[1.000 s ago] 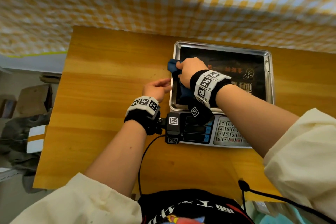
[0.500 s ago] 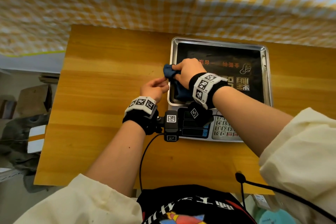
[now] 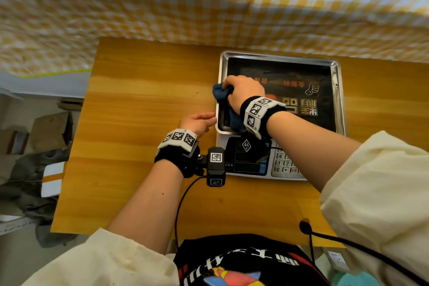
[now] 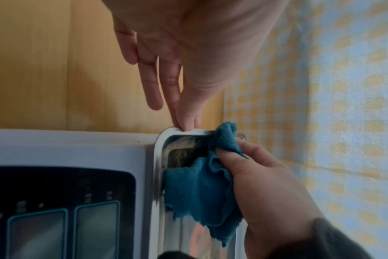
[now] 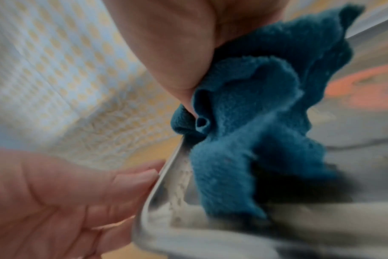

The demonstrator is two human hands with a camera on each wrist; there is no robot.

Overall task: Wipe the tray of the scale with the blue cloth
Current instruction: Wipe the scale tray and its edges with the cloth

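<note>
The tray sits on the scale at the right centre of the head view, its long axis running left to right across the frame. The right hand is at the tray's left edge, its fingers curled round the bunched blue cloth. Part of the cloth spills over the left rim and the rest trails down inside the tray toward the lower left corner. In the left wrist view the cloth lies against the inner wall near that corner.

The left hand lies on the table just left of the tray. Its fingers are straight and hold nothing, the tips pressing on the rim close to the lower left corner, which looks like bracing.

Nearly all of the tray's dark floor stretches to the right of the cloth, unwiped as far as can be judged. So the next stroke likely runs rightward along the long axis, away from the bracing hand. The right hand is the nearer one for it.
</note>
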